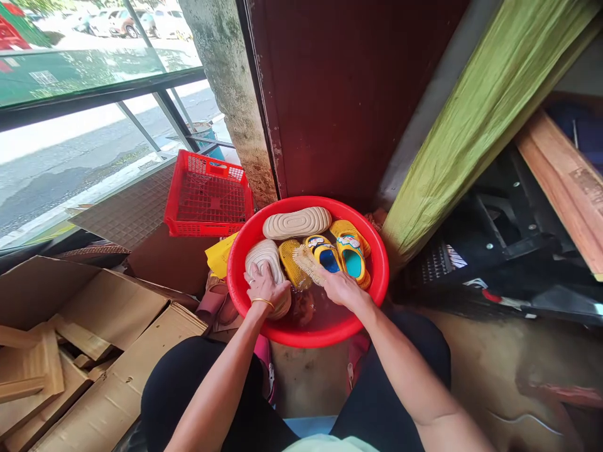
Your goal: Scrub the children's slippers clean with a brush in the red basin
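Note:
A red basin (377, 301) of brownish water stands between my knees, with several shoes in it. My left hand (266, 285) grips a beige shoe (264, 252) lying sole up at the basin's left side, the fingers over its sole. In my right hand (343, 290) is a scrub brush (308, 263) with pale, frayed bristles; the hand hides its handle. The bristles touch or hang just over a wet mustard-yellow shoe (293, 262). Right of the brush sit yellow shoes with blue (325, 251) and teal (352, 258) insides. Another beige shoe (296, 223) rests sole up at the back.
Behind the basin to the left is a red plastic crate (211, 194). Cardboard boxes (132, 370) with wooden pieces (42, 364) fill the left side. A dark red door (348, 94) stands ahead, a green curtain (461, 125) hangs at right, and pink shoes (214, 304) lie beside the basin.

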{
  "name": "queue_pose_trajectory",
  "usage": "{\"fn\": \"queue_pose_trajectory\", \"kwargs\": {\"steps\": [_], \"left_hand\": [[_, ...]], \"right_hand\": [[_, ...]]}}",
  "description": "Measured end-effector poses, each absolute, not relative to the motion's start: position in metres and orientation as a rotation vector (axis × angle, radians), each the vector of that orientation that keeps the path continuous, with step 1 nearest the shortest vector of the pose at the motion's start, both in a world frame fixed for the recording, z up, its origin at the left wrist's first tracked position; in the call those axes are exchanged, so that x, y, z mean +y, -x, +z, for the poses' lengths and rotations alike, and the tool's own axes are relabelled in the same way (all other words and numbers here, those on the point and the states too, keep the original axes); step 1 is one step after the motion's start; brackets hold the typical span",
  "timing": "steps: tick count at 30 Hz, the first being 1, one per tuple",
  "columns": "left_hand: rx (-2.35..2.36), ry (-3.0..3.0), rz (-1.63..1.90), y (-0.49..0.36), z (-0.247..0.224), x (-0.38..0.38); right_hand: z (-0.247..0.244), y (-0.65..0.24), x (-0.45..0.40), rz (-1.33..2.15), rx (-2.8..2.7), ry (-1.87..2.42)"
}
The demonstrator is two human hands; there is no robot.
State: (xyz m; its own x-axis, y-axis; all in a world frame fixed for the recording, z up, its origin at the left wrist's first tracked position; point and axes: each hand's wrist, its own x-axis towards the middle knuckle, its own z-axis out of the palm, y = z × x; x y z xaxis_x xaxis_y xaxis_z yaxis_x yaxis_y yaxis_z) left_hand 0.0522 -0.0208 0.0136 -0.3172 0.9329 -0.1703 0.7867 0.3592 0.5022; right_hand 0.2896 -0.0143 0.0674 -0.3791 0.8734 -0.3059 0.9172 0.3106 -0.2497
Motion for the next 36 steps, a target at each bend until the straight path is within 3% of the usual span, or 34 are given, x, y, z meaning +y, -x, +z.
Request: {"fn": "queue_pose_trajectory", "kwargs": {"steps": [7, 13, 16, 22, 27, 32, 36], "left_hand": [[2.092, -1.398, 0.697, -0.023, 0.040, -0.018], [2.029, -1.521, 0.771, -0.035, 0.057, -0.035], [1.976, -1.732, 0.744, -0.051, 0.061, -0.043], [1.901, -2.116, 0.532, -0.077, 0.065, -0.038], [1.811, -2.244, 0.299, -0.091, 0.054, -0.033], [1.680, -2.266, 0.529, -0.080, 0.031, -0.033], [1.854, -1.968, 0.666, -0.056, 0.010, -0.039]], "right_hand": [[0.067, -0.301, 0.000, -0.616, 2.518, -1.811], [0.074, -0.301, 0.000, -1.253, 2.325, -1.934], [0.077, -0.306, 0.003, -1.342, 2.253, -2.080], [0.079, -0.306, -0.001, -0.925, 2.511, -2.321], [0.079, -0.293, -0.016, -0.645, 2.663, -1.953], [0.073, -0.294, -0.009, -0.587, 2.358, -1.795], [0.075, -0.292, 0.000, -0.693, 2.333, -1.785]]}}
